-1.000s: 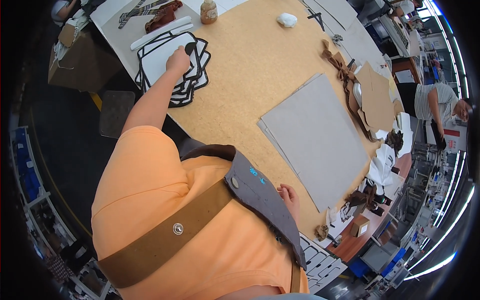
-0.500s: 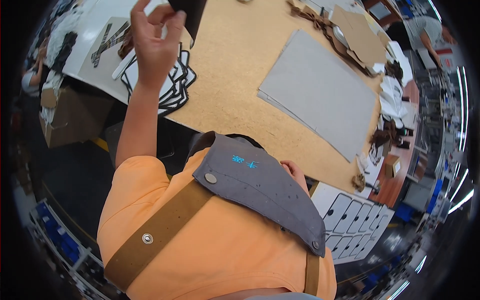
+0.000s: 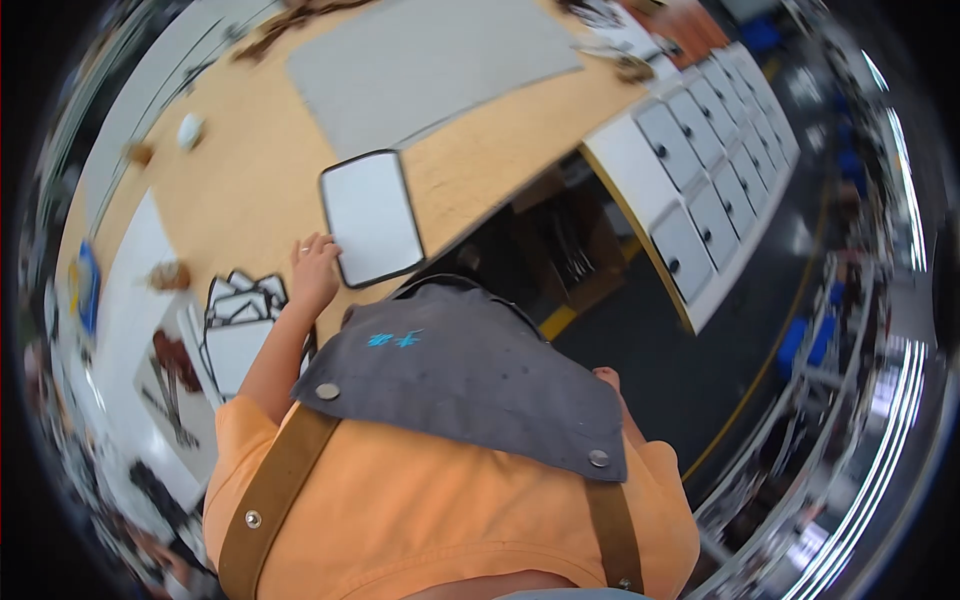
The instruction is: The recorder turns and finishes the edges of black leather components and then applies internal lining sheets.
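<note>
A white rectangular panel with a black rim (image 3: 370, 215) lies flat on the tan worktop (image 3: 270, 180), near its front edge. My left hand (image 3: 315, 268) grips the panel's lower left edge with curled fingers. Just left of that hand sits a stack of similar white, black-rimmed pieces (image 3: 238, 325). My right hand (image 3: 607, 378) shows only as a sliver behind the grey apron bib, down by my side, and its fingers are hidden.
A large grey sheet (image 3: 430, 60) covers the far part of the worktop. A white lump (image 3: 190, 130) and a small brown item (image 3: 165, 275) lie to the left. White drawer cabinets (image 3: 700, 170) stand to the right, beside dark floor with a yellow line.
My left hand has come down from a raised position, and the white panel now lies on the worktop by the front edge. The view has swung right, bringing the drawers into sight.
</note>
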The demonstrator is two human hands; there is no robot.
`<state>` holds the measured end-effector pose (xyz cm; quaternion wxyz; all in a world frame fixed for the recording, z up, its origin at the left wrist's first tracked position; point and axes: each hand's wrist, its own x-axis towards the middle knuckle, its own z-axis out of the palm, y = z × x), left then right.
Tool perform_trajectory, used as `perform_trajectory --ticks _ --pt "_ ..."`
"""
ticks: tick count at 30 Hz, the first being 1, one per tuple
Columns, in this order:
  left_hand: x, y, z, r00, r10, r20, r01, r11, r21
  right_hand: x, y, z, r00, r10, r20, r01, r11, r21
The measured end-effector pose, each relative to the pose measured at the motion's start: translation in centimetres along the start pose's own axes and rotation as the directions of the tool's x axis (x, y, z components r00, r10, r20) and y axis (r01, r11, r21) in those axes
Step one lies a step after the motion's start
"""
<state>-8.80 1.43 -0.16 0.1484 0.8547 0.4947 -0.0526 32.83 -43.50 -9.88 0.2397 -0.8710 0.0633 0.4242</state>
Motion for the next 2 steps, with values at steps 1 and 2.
perform_trajectory --ticks 1,2 --pt "1.1 0.0 0.5 0.995 0.084 -0.049 -0.086 0.995 -0.044 -3.2 2.1 0.8 0.995 0.084 -0.05 -0.087 0.993 -0.074" --pt "2.5 -0.2 1.6 0.982 0.165 -0.097 -0.173 0.981 -0.09 -5.5 4.4 1.1 0.988 0.12 -0.099 -0.119 0.993 0.01"
